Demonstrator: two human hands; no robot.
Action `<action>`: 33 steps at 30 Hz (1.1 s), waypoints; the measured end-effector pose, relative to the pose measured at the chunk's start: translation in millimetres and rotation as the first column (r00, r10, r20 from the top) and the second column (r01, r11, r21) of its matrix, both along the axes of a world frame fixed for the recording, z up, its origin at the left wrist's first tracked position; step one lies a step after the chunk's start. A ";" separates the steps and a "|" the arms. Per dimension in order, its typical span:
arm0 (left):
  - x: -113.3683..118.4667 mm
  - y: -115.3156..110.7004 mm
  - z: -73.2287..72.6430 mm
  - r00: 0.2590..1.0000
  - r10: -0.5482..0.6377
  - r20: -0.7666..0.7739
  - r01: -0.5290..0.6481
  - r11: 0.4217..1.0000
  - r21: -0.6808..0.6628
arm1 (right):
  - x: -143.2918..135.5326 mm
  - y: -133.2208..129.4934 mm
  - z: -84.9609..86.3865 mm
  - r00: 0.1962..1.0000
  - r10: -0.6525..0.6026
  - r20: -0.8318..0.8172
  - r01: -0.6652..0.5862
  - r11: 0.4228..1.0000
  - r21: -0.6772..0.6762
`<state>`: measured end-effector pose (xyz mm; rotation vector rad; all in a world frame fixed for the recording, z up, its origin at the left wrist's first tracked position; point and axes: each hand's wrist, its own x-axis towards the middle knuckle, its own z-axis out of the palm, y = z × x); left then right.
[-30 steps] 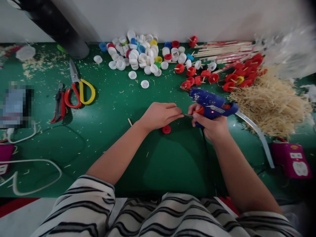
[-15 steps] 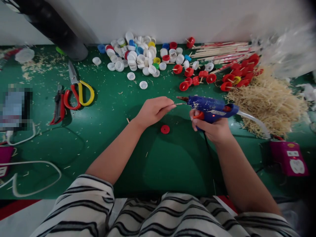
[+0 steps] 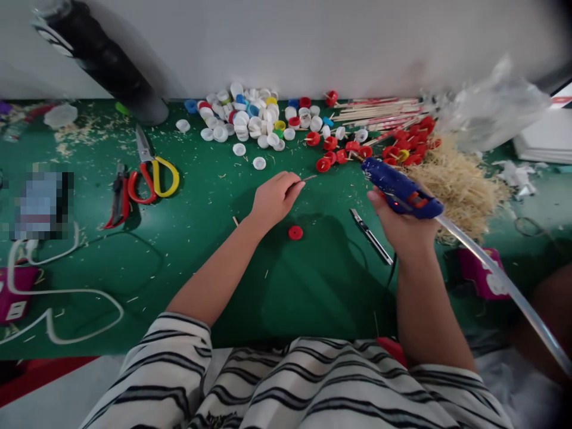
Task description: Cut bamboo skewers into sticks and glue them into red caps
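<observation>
My left hand (image 3: 277, 199) is closed in a pinch on a thin stick (image 3: 309, 178) whose end pokes out to the right. In my right hand (image 3: 404, 232) is a blue hot glue gun (image 3: 397, 187), its nozzle pointing up and left, with a long clear glue stick (image 3: 504, 292) trailing from its back. A small red light glows on its side. One red bottle cap (image 3: 295, 233) lies on the table just below my left hand, apart from it. Left of my right wrist rests a utility knife (image 3: 370, 236).
Loose white and coloured caps (image 3: 257, 116) are heaped along the wall. Red caps with sticks (image 3: 409, 143), a bundle of skewers (image 3: 379, 113) and pale shredded filler (image 3: 469, 190) lie at right. Scissors (image 3: 152, 170), red pliers (image 3: 118, 199) and a black bottle (image 3: 111, 65) are at left.
The glue gun has moved right, away from the stick, and tilted, showing its long glue stick. The utility knife has come into view. My left hand still pinches the stick.
</observation>
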<state>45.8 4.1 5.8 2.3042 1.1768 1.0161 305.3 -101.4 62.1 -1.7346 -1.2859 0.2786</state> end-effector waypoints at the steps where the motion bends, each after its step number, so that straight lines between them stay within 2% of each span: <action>1: 0.0 0.1 0.3 0.999 0.031 -0.037 -0.032 0.999 -0.034 | 4.1 -4.3 5.1 0.996 0.010 0.088 -0.011 1.000 0.003; 4: -0.5 1.8 0.0 0.987 0.093 -0.130 -0.105 0.990 -0.090 | 20.4 -21.8 16.4 0.922 0.091 0.376 -0.078 0.996 -0.048; 6: -1.2 3.4 -1.4 0.981 0.120 -0.150 -0.132 0.988 -0.076 | 32.2 -36.5 19.3 0.857 0.139 0.496 -0.093 0.989 -0.116; 10: -3.0 4.7 -4.1 0.975 0.132 -0.179 -0.141 0.989 -0.037 | 49.7 -67.6 14.8 0.798 0.208 0.566 -0.042 0.956 -0.291; 13: -5.4 4.0 -2.0 0.966 0.129 -0.223 -0.139 0.990 -0.030 | 61.9 -85.3 5.2 0.733 0.270 0.624 -0.049 0.936 -0.348; 18: -17.4 3.0 15.3 0.959 0.148 -0.241 -0.161 0.986 -0.035 | 89.5 -93.2 -8.3 0.552 0.362 0.751 -0.053 0.914 -0.402; 22: -43.0 -9.1 34.0 0.944 0.209 -0.254 -0.219 0.976 -0.011 | 105.0 -84.0 -10.1 0.423 0.423 0.802 -0.036 0.892 -0.451; 25: -71.4 -30.6 40.8 0.884 0.285 -0.371 -0.326 0.944 -0.052 | 108.0 -77.3 -12.0 0.413 0.439 0.798 -0.030 0.882 -0.470; 29: -106.4 -62.6 38.3 0.781 0.362 -0.509 -0.472 0.875 -0.103 | 105.9 -75.3 -16.9 0.444 0.446 0.777 -0.038 0.876 -0.481; 33: -121.2 -80.9 33.8 0.739 0.352 -0.574 -0.524 0.837 -0.161 | 104.3 -77.5 -18.3 0.448 0.474 0.758 -0.071 0.864 -0.498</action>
